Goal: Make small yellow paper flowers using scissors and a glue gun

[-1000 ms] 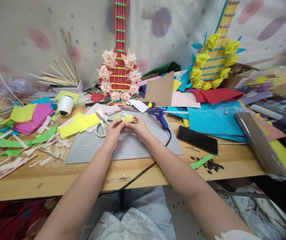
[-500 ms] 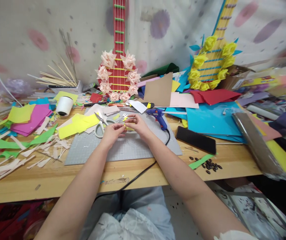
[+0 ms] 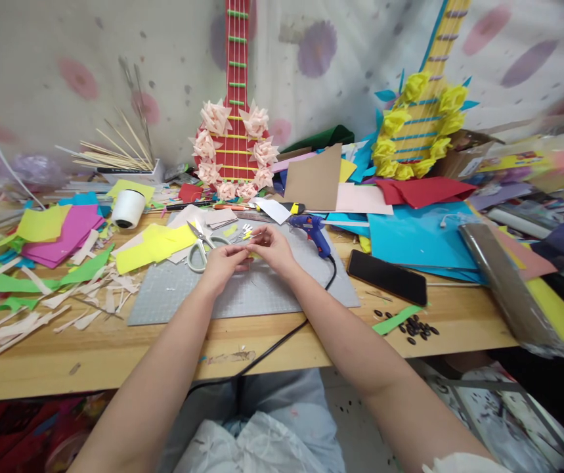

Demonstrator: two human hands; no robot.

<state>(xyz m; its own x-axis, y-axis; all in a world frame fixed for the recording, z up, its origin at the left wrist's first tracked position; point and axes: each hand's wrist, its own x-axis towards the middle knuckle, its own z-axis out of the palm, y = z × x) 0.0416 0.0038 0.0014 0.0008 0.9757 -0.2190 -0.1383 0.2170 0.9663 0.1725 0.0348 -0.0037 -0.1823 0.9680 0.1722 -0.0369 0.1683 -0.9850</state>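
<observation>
Over the grey cutting mat [image 3: 173, 295], my left hand [image 3: 222, 264] and my right hand [image 3: 270, 249] meet at the fingertips. Both are closed in a pinch around a small yellow piece of paper, mostly hidden by the fingers. White-handled scissors [image 3: 197, 256] lie on the mat just left of my left hand. Small yellow and white bits [image 3: 247, 230] sit right behind the fingers. To the right of my right hand rests a blue glue gun [image 3: 314, 230], its black cord running down over the table's front edge.
A red guitar-shaped craft [image 3: 235, 141] with pink paper flowers and a yellow one [image 3: 417, 128] lean at the back. Yellow paper [image 3: 156, 246] and paper scraps [image 3: 109, 292] lie left. A phone [image 3: 387, 277], black beads [image 3: 414, 327] and blue sheets [image 3: 419, 236] are right.
My hands stay together, with only slight finger movement. Less of the yellow piece shows between the fingertips now. The view has shifted very slightly.
</observation>
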